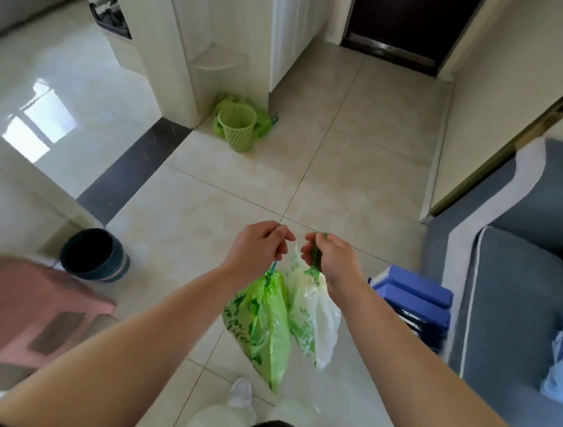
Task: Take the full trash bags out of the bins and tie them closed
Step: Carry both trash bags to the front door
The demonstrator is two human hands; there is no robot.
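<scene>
Two filled trash bags hang in front of me above the tiled floor. My left hand (pixel 259 245) is closed on the blue drawstring of the green printed bag (pixel 260 325). My right hand (pixel 329 255) grips the bunched green neck of the white printed bag (pixel 315 316). The bags hang side by side and touch. A dark round bin (pixel 94 254) stands on the floor to the left with no bag showing inside. A green lattice bin (pixel 237 125) stands farther off by the wall corner, with a green bag (pixel 263 122) lying behind it.
A pink plastic stool (pixel 28 309) stands at the lower left. Stacked blue boxes (pixel 414 300) sit beside a grey sofa (pixel 520 291) on the right. A dark door (pixel 405 15) closes the hallway ahead. My white shoe (pixel 240 392) shows below the bags.
</scene>
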